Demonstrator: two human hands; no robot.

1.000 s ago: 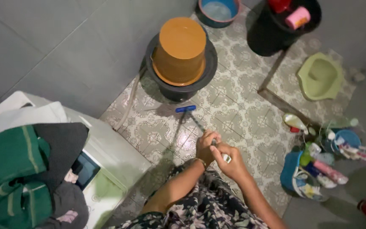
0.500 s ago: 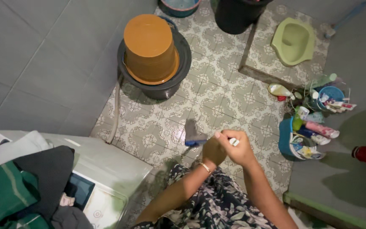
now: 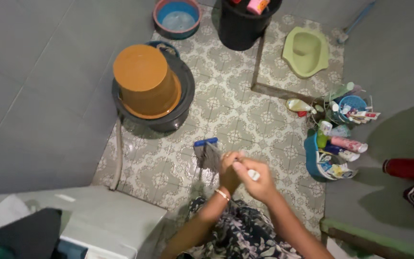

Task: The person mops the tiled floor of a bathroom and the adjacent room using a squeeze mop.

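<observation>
Both my hands grip the handle of a mop, held close together over the patterned tile floor (image 3: 245,115). My left hand (image 3: 228,171), with a thin bracelet at the wrist, is lower on the pole. My right hand (image 3: 257,178) is clasped around the white end of the handle (image 3: 254,175). The mop head (image 3: 207,153), blue with grey strands, rests on the tiles just in front of my hands.
An upturned orange bucket (image 3: 144,80) sits on a dark basin (image 3: 180,103). A blue basin (image 3: 176,17), black bucket (image 3: 245,21) and green squat toilet (image 3: 306,50) lie beyond. Toiletry baskets (image 3: 331,158) stand right; a washing machine (image 3: 116,225) with clothes, lower left.
The view has shifted, so the buckets and floor slid left and down. The mop head moved a little further out across the tiles. My hands stay clasped on the handle.
</observation>
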